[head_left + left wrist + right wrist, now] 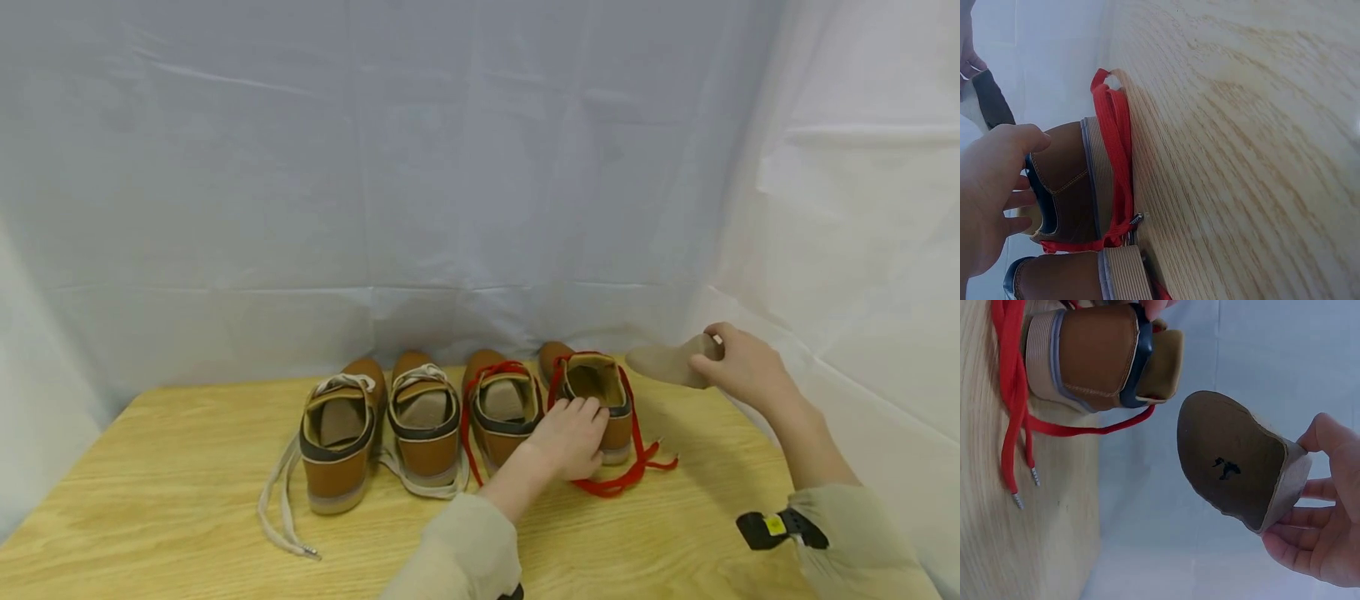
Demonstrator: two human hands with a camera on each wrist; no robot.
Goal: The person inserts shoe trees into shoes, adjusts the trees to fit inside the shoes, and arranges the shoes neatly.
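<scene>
the left hand grips the heel collar of the red-laced shoe on the table; the right hand pinches its insole just beside. refitting likely needs toe-first alignment.

shoes: 4 | red-laced: 2 | white-laced: 2 | loose insole: 1 | hands: 2

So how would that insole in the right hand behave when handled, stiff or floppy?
Probably flexible: the insole curves where the right hand pinches one end. Likely light, since it stays level in the air from that one-ended hold. Its matte surface suggests it won't slip easily.
</scene>
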